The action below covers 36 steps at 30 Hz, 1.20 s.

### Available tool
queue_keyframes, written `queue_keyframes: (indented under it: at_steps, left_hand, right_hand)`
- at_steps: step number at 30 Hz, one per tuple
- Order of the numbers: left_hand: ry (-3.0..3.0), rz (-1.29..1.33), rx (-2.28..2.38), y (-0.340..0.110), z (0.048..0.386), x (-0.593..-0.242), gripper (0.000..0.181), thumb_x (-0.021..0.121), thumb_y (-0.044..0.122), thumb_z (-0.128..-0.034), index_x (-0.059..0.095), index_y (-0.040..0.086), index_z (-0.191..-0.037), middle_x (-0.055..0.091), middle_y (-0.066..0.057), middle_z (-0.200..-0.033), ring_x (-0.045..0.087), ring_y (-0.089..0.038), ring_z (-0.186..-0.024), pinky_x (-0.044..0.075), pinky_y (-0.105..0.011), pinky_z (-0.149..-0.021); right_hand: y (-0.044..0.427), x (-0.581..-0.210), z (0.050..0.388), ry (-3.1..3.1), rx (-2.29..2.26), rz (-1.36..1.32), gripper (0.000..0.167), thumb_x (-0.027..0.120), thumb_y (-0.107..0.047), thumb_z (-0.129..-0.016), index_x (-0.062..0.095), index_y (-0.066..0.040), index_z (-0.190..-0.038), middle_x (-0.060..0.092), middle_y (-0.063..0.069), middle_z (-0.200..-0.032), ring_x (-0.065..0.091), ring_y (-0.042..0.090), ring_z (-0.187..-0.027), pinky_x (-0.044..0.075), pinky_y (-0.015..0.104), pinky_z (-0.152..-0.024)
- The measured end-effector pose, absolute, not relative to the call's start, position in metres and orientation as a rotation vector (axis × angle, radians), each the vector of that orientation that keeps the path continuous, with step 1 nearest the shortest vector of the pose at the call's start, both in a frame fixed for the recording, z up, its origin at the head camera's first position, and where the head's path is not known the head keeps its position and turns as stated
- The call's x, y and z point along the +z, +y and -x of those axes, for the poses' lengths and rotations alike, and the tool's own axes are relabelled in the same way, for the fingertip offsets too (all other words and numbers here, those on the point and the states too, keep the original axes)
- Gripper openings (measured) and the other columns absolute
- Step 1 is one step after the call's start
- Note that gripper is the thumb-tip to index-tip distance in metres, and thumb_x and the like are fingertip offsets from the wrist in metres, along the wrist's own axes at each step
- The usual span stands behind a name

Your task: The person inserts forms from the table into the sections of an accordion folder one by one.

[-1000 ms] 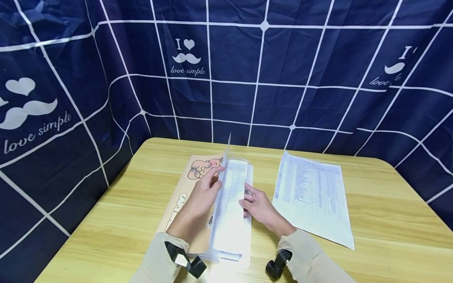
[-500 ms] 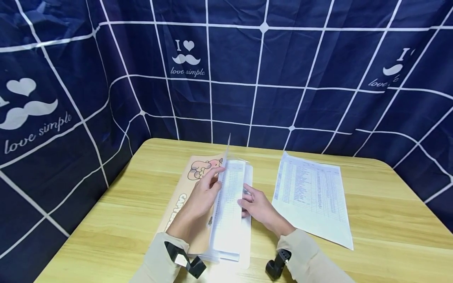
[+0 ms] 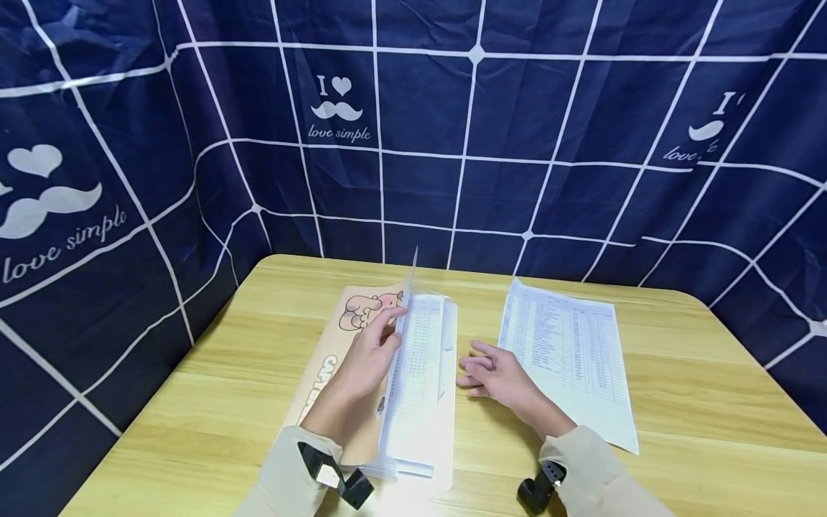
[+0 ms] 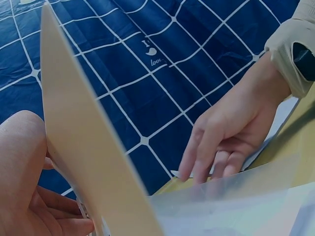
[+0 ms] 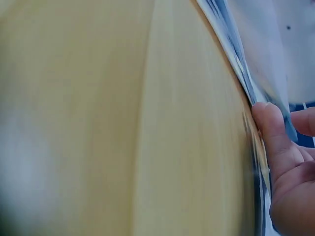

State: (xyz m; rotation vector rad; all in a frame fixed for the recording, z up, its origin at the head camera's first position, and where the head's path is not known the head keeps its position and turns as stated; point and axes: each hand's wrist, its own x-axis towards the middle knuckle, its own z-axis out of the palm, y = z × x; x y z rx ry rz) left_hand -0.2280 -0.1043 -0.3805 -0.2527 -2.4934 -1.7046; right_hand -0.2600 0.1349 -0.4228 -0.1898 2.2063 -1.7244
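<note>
A peach folder (image 3: 321,380) with a cartoon animal and lettering on its cover lies open in the table's left middle. My left hand (image 3: 367,352) grips its raised cover and clear pocket leaves, which also stand up in the left wrist view. A printed sheet (image 3: 416,402) lies on the folder's right side, at or in a clear pocket. My right hand (image 3: 497,377) hovers right of the folder with loosely bent fingers, holding nothing. It is near the left edge of another printed sheet (image 3: 578,359). In the right wrist view, the thumb (image 5: 273,132) and forefinger are apart.
The pale wooden table (image 3: 698,402) ends at the back against a dark blue curtain (image 3: 426,108) with white grid lines and lettering. Each wrist carries a black camera mount (image 3: 339,477) over a beige sleeve (image 3: 291,459).
My right hand has come off the right edge of the sheet at the folder and moved right, toward the loose sheet. The left hand stays on the folder's cover.
</note>
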Motion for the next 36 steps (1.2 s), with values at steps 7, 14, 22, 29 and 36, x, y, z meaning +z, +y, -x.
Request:
queue_keyframes:
  at_steps: [7,14,22,29,36]
  left_hand:
    - [-2.500,0.251,-1.692,-0.105,0.229,-0.381,0.043,0.045,0.014,-0.0933,0.048,0.020,-0.135,0.061,-0.020,-0.119,0.060,-0.025,-0.104,0.044,-0.043,-0.094]
    - [-2.513,0.217,-1.683,-0.106,0.228,-0.381,0.042,0.046,0.016,-0.0934,0.049,0.023,-0.135,0.059,-0.019,-0.122,0.058,-0.024,-0.108,0.042,-0.044,-0.098]
    - [-2.514,0.227,-1.674,-0.105,0.228,-0.382,0.042,0.046,0.016,-0.0929,0.049,0.022,-0.134,0.059,-0.020,-0.122,0.059,-0.024,-0.107,0.043,-0.043,-0.096]
    - [-2.505,0.248,-1.680,-0.104,0.229,-0.382,0.043,0.045,0.015,-0.0925,0.049,0.020,-0.135,0.061,-0.019,-0.118,0.060,-0.024,-0.102,0.044,-0.043,-0.094]
    - [-2.510,0.244,-1.674,-0.103,0.230,-0.383,0.042,0.046,0.015,-0.0924,0.049,0.020,-0.134,0.060,-0.020,-0.120,0.059,-0.023,-0.105,0.043,-0.043,-0.096]
  right_hand:
    - [0.172,-0.420,0.261,2.359,-1.652,0.138,0.056,0.050,-0.007,-0.095,0.026,0.008,-0.144,0.057,0.027,-0.124,0.069,0.016,-0.082,0.055,0.026,-0.067]
    - [0.203,-0.418,0.262,2.427,-1.616,0.089,0.056,0.049,-0.010,-0.096,0.025,0.007,-0.144,0.056,0.028,-0.124,0.069,0.014,-0.080,0.055,0.026,-0.068]
    - [0.231,-0.415,0.259,2.551,-1.492,0.009,0.056,0.049,-0.013,-0.096,0.027,0.004,-0.144,0.055,0.028,-0.126,0.068,0.011,-0.079,0.055,0.026,-0.068]
    - [0.256,-0.414,0.255,2.743,-1.299,-0.008,0.052,0.048,-0.015,-0.096,0.032,0.008,-0.140,0.058,0.028,-0.119,0.066,0.009,-0.079,0.052,0.026,-0.062]
    - [0.283,-0.415,0.253,2.841,-1.156,-0.084,0.053,0.048,-0.020,-0.096,0.034,0.008,-0.139,0.058,0.027,-0.117,0.059,0.006,-0.079,0.049,0.025,-0.059]
